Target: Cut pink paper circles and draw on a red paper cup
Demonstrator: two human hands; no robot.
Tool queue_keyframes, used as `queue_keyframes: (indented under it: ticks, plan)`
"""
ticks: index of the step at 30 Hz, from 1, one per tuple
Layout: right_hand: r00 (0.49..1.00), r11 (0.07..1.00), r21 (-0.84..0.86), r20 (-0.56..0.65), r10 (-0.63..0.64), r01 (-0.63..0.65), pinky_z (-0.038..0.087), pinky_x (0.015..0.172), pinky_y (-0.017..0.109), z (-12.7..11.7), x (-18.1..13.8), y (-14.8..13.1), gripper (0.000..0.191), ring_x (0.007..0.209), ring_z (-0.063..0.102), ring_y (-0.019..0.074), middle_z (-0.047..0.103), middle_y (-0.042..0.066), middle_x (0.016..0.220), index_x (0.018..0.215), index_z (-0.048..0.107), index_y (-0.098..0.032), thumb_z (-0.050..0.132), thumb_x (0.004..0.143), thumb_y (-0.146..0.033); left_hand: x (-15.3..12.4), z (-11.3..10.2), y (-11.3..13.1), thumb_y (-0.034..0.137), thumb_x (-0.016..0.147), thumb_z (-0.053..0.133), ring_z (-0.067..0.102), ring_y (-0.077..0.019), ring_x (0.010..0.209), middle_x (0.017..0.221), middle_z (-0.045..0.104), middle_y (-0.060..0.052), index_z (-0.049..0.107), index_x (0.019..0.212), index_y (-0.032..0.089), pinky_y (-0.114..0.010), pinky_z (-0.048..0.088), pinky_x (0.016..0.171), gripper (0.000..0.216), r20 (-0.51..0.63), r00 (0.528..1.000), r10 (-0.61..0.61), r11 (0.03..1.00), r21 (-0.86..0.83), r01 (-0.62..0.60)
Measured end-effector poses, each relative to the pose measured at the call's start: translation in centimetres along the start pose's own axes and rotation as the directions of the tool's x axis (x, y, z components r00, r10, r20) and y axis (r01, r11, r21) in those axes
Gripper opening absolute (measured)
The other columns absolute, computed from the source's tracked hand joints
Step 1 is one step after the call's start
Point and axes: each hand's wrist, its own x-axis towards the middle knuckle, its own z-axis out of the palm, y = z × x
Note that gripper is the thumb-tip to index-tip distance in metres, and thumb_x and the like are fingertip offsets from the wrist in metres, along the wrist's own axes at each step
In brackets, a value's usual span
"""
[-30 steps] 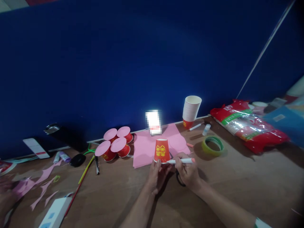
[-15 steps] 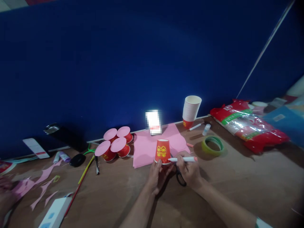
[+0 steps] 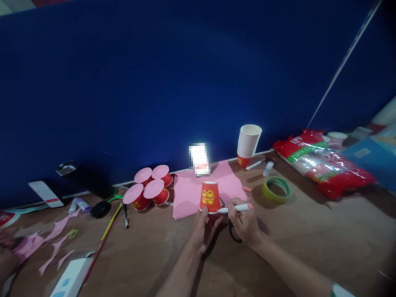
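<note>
A red paper cup with yellow characters is tilted upside down, its rim toward me, and my left hand is closed on it near that rim. My right hand pinches a white marker pen with a pinkish end. The pen's tip meets the cup's lower right edge, or lies very close to it. Below my right hand the black handle of scissors shows in part; the rest is hidden. Behind the cup lie pink paper sheets with a round pink piece on top.
Several red cups with pink discs stand left of the paper. A stack of paper cups, green tape roll and red cup package sit to the right. Another person's hand is at far left, near pink scraps.
The cup has turned and shifted slightly left in my left hand. My right hand with the marker pen has moved a little left along with it.
</note>
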Motion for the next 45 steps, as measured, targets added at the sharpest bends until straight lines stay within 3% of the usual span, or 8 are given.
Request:
queue_keyframes:
  ticks: [14, 21, 27, 37, 45]
  plan:
    - [0.997, 1.000, -0.031, -0.070, -0.010, 0.008, 0.041, 0.054, 0.025, -0.32, 0.12, -0.15, 0.029, 0.051, 0.052, 0.0132, 0.054, -0.002, 0.056, 0.068, 0.051, -0.020, 0.035, 0.093, -0.022, -0.19, 0.22, 0.11, 0.036, 0.079, 0.064, 0.057, -0.0294, 0.111, 0.111, 0.066, -0.013, 0.057, 0.116, 0.015, -0.047, 0.037, 0.102, 0.043, 0.047, 0.999, -0.024, 1.000, 0.014, 0.024]
    - [0.995, 1.000, -0.028, -0.099, 0.000, -0.002, 0.040, 0.052, 0.025, -0.41, 0.26, -0.32, 0.028, 0.049, 0.050, 0.0129, 0.054, -0.002, 0.057, 0.068, 0.051, -0.020, 0.036, 0.092, -0.022, -0.16, 0.26, 0.13, 0.038, 0.080, 0.062, 0.060, -0.0287, 0.106, 0.110, 0.066, -0.014, 0.059, 0.113, 0.014, -0.046, 0.039, 0.099, 0.041, 0.078, 0.996, -0.033, 0.999, 0.040, 0.030]
    - [0.997, 1.000, -0.021, -0.081, 0.012, -0.014, 0.037, 0.050, 0.024, -0.42, 0.28, -0.21, 0.027, 0.048, 0.049, 0.0128, 0.051, -0.003, 0.054, 0.068, 0.049, -0.020, 0.036, 0.092, -0.023, -0.02, 0.05, -0.03, 0.036, 0.081, 0.061, 0.057, -0.0274, 0.111, 0.113, 0.065, -0.013, 0.059, 0.113, 0.015, -0.044, 0.037, 0.102, 0.039, 0.077, 0.997, -0.003, 1.000, 0.008, 0.002]
    - [1.000, 0.999, -0.032, -0.020, -0.002, 0.002, 0.037, 0.052, 0.025, -0.09, 0.07, -0.10, 0.029, 0.048, 0.050, 0.0131, 0.050, -0.003, 0.053, 0.067, 0.048, -0.021, 0.034, 0.093, -0.023, -0.03, 0.30, 0.20, 0.036, 0.082, 0.060, 0.062, -0.0227, 0.096, 0.103, 0.068, -0.011, 0.062, 0.105, 0.014, -0.040, 0.042, 0.096, 0.032, -0.012, 1.000, -0.007, 1.000, -0.024, 0.006]
    - [1.000, 0.999, 0.026, -0.017, 0.025, -0.025, 0.039, 0.056, 0.025, 0.26, -0.38, -0.05, 0.027, 0.054, 0.054, 0.0137, 0.057, -0.001, 0.060, 0.074, 0.053, -0.020, 0.035, 0.094, -0.024, -0.23, 0.80, 0.25, 0.037, 0.079, 0.064, 0.061, -0.0239, 0.100, 0.102, 0.067, -0.009, 0.060, 0.110, 0.017, -0.043, 0.041, 0.097, 0.037, 0.045, 0.999, 0.018, 1.000, -0.026, -0.017]
